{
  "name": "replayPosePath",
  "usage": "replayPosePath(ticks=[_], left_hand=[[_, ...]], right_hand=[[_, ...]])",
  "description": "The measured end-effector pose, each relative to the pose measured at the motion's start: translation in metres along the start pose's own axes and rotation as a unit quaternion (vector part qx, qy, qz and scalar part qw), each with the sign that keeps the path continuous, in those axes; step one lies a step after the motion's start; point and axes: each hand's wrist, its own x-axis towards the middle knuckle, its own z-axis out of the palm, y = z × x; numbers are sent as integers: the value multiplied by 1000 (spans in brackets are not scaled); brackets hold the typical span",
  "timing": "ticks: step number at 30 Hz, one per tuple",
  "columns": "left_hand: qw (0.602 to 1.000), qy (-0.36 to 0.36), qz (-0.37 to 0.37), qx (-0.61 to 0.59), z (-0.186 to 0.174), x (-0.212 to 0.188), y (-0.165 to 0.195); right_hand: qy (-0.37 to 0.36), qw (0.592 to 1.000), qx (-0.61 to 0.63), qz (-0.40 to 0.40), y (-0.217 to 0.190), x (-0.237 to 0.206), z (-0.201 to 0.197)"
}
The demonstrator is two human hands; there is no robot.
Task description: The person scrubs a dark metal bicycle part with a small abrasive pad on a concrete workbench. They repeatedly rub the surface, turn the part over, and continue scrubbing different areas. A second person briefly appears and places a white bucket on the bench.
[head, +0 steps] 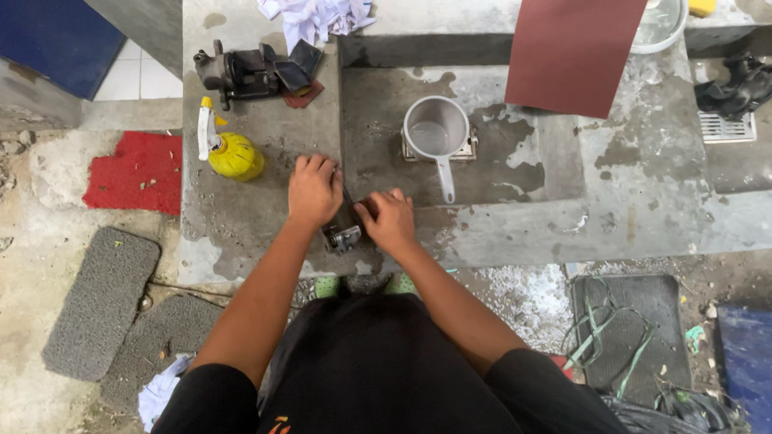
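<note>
Your left hand [313, 190] presses knuckles-down, fingers curled together, on the concrete ledge [232, 220] to pin something dark beneath it, while your right hand [389, 219] pinches fingers closed on the small metal part [342, 238] at the ledge's front edge, steadying it between both hands.

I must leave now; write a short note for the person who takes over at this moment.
Left hand: pressed flat on the concrete counter, beside the small metal part.
Right hand: fingers curled on the same part at the counter's front edge.
Nearby: yellow spray bottle at left, grey scoop in the wet basin, dark metal assembly at the back.
Done or left: cannot tell from this view; the part is mostly hidden.
</note>
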Motion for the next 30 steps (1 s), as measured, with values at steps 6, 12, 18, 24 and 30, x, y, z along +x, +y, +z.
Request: replayPosePath(ticks=[6, 12, 18, 24, 30], left_hand=[[994, 94, 22, -59, 5, -8, -1], [976, 156, -97, -118, -11, -43, 14], [995, 79, -9, -61, -34, -87, 55], [997, -63, -4, -51, -29, -86, 42], [978, -27, -99, -184, -35, -99, 17]], right_hand=[[-32, 996, -58, 59, -10, 22, 14], [54, 997, -61, 10, 1, 12, 12], [-105, 992, 7, -70, 14, -17, -2], [-147, 971, -6, -187, 17, -16, -44], [-130, 982, 50, -130, 20, -6, -42]])
